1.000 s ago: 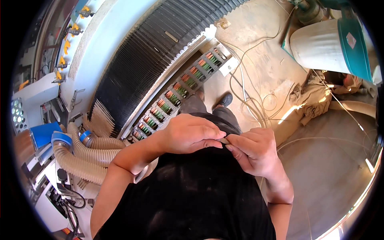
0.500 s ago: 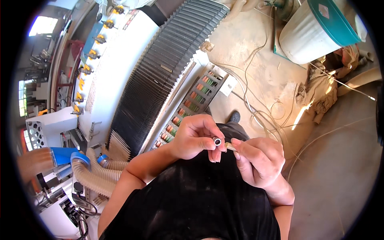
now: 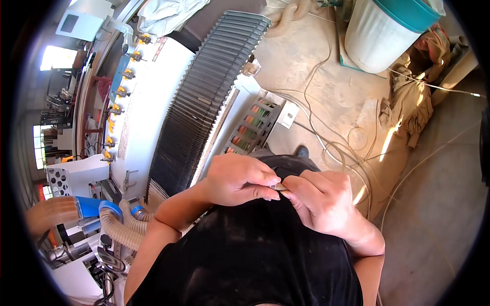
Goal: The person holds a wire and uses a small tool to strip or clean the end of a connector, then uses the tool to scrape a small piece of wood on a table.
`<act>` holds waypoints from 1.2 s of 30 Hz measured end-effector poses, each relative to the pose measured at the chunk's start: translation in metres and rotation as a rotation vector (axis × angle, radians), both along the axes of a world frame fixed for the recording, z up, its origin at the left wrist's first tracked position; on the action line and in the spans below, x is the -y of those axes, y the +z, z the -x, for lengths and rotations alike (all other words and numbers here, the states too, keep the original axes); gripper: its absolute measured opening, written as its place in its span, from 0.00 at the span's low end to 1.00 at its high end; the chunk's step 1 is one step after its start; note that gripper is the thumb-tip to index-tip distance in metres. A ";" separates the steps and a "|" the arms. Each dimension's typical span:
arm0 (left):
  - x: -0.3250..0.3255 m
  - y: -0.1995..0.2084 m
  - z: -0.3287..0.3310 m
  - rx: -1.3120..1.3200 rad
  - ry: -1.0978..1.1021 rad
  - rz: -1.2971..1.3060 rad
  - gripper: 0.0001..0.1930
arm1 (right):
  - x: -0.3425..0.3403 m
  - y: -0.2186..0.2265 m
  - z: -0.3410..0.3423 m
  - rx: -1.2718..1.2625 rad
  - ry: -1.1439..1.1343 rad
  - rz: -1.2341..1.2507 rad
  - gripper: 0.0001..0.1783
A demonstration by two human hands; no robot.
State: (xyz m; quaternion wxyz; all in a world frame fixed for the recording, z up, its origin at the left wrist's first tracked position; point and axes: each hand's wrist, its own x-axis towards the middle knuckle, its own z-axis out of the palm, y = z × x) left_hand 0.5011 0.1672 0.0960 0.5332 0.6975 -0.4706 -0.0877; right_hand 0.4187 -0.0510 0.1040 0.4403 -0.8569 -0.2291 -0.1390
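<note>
My left hand [image 3: 237,179] and my right hand [image 3: 322,200] meet in front of my black shirt, fingertips almost touching. The left thumb and fingers pinch a small metal cylinder with a hole in its end, now mostly covered by the fingers. Between the right thumb and fingers is a small pale yellowish piece [image 3: 280,187], its tip at the left fingertips. Whether the two parts are joined cannot be made out.
A machine with a black ribbed bellows cover [image 3: 204,97] and yellow tool holders [image 3: 121,92] stands at the left. Beige ducts [image 3: 120,227] lie lower left. Cables [image 3: 332,148] cross the dusty floor ahead. A white bin with a teal rim [image 3: 375,35] stands far right.
My hands have come together, and the left hand has turned so that the metal cylinder's open end no longer shows. The yellowish piece now reaches the left fingertips. The view has shifted slightly.
</note>
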 end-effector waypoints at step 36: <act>0.078 0.006 0.025 0.184 0.037 -0.059 0.16 | 0.090 -0.020 0.003 -0.707 0.378 -0.426 0.04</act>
